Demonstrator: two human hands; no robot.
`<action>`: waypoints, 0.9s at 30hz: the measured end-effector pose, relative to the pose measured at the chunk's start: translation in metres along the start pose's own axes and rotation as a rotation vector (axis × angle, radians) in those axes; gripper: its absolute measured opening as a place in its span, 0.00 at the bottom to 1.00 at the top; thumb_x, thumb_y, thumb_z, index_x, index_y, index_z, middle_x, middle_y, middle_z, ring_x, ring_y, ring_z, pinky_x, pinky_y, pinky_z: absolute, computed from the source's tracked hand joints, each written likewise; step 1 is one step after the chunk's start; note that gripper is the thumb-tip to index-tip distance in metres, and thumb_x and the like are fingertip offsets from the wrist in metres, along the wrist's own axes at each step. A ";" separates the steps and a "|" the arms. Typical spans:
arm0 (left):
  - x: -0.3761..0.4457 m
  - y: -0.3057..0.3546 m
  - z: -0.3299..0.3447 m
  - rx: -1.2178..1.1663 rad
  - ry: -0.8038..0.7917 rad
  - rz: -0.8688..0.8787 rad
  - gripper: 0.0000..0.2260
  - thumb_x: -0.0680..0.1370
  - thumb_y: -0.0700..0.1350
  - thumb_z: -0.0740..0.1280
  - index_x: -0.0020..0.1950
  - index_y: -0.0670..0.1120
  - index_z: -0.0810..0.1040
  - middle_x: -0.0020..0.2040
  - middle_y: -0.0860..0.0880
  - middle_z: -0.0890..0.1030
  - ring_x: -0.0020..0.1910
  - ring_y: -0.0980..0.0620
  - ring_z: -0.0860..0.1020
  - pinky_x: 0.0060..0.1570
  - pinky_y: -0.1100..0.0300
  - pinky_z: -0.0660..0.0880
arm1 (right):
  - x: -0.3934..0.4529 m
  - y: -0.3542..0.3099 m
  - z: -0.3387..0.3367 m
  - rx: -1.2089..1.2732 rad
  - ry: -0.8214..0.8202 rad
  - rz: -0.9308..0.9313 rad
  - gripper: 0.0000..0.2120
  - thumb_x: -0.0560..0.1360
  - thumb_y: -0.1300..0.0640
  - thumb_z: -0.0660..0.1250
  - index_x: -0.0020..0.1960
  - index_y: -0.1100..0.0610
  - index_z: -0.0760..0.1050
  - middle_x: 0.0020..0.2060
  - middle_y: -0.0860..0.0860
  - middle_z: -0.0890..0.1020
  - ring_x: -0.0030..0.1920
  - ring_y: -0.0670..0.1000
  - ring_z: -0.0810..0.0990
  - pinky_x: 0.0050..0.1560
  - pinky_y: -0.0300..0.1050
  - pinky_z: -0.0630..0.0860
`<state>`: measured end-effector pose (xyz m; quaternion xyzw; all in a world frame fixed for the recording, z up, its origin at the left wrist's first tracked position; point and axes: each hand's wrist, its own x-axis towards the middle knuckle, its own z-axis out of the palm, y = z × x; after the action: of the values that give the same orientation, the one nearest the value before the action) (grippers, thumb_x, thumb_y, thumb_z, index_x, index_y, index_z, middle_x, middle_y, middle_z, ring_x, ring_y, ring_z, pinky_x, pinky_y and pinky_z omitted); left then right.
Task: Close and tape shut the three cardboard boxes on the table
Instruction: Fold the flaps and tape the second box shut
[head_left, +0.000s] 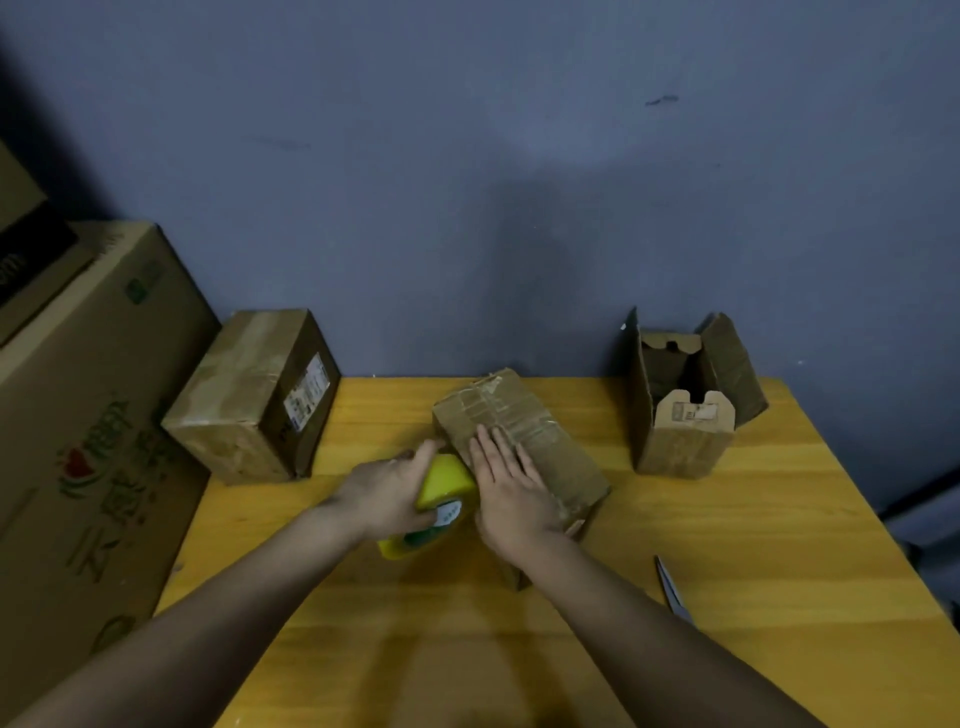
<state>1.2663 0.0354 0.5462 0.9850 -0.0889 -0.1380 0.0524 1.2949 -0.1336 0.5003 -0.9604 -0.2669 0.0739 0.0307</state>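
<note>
A closed cardboard box (524, 447) is laid at an angle near the middle of the yellow wooden tabletop (727, 597), its top crossed by strips of clear tape. The right hand (511, 480) is pressed flat on the near part of its top, fingers straight and spread. Just to the left of it, a yellow tape dispenser (441, 499) is grasped by the left hand (389, 488), whose fingers are curled over its body; the dispenser is held against the box's left side. A round white and green sticker is seen on the dispenser, but its writing is too blurred to be read.

At the tabletop's far left edge a second closed box (254, 400) is placed, taped along its top, with a white shipping label on its right face; the print cannot be made out. At the far right a third box (685, 400) is stood upright with its flaps open, and a small pale label is borne on its front tuck flap, illegible.

A pair of scissors (672, 590) is laid near the right edge of the tabletop, well apart from the boxes. Beside the tabletop on the left a large carton (88, 415) is seen, printed with green Chinese characters and a red heart-like mark; the characters are not clearly readable. Behind everything, a blue-grey wall (519, 156) is seen.
</note>
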 end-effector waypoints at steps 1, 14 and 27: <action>0.000 0.000 0.005 -0.054 0.012 -0.030 0.34 0.74 0.57 0.68 0.73 0.52 0.53 0.63 0.46 0.74 0.53 0.45 0.78 0.40 0.55 0.74 | 0.002 0.002 0.002 0.026 0.008 0.006 0.32 0.81 0.58 0.51 0.78 0.57 0.37 0.77 0.51 0.35 0.76 0.51 0.33 0.72 0.47 0.30; 0.013 0.040 0.050 -1.248 -0.045 -0.248 0.08 0.75 0.49 0.70 0.50 0.48 0.76 0.45 0.51 0.79 0.42 0.57 0.77 0.38 0.67 0.72 | 0.001 0.052 -0.007 0.059 0.112 0.023 0.34 0.79 0.62 0.55 0.79 0.48 0.44 0.79 0.48 0.43 0.78 0.51 0.40 0.74 0.47 0.38; 0.025 0.054 0.054 -1.262 -0.021 -0.355 0.26 0.73 0.63 0.66 0.61 0.45 0.74 0.51 0.44 0.83 0.48 0.44 0.82 0.53 0.45 0.78 | 0.007 0.064 -0.002 0.028 0.060 0.028 0.32 0.81 0.59 0.52 0.79 0.53 0.39 0.77 0.46 0.39 0.77 0.48 0.37 0.72 0.43 0.34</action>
<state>1.2657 -0.0260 0.4947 0.7634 0.1725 -0.1797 0.5960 1.3340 -0.1845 0.4948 -0.9654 -0.2511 0.0493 0.0508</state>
